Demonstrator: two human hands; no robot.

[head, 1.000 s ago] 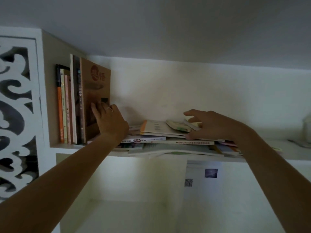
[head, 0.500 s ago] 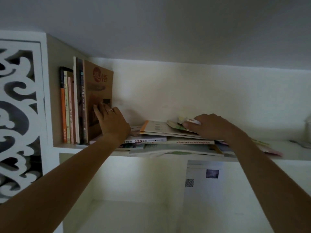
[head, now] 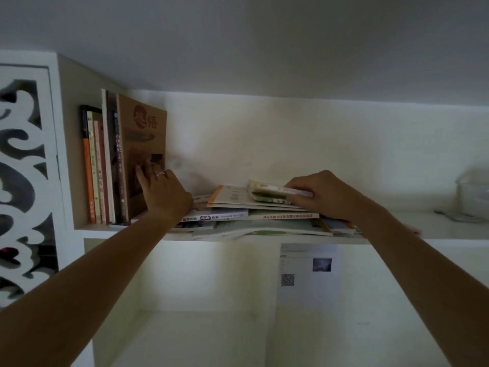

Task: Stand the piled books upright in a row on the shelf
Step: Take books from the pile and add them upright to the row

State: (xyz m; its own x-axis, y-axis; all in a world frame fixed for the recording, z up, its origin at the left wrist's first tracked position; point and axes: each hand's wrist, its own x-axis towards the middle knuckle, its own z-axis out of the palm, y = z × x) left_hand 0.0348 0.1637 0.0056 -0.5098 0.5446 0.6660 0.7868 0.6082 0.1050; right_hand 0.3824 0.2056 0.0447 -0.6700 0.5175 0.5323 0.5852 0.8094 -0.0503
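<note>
White walls and a grey ceiling close in a high shelf set in a pale alcove, with a second recess below it where a printed sheet with a square code hangs on the back wall. At far left stands a white carved screen. Toward the right end of the shelf sits a blurred clear container.

Against the left wall of the alcove a row of upright books stands, the outermost a tall brown book. The left hand, with a ring on one finger, presses its straight fingers flat against the brown cover, holding the row up.

Just right of that hand lies a pile of books flat on the shelf, spines facing out. The right hand rests on top of the pile, its fingers curled round a small book whose left end is tilted up off the pile.
</note>
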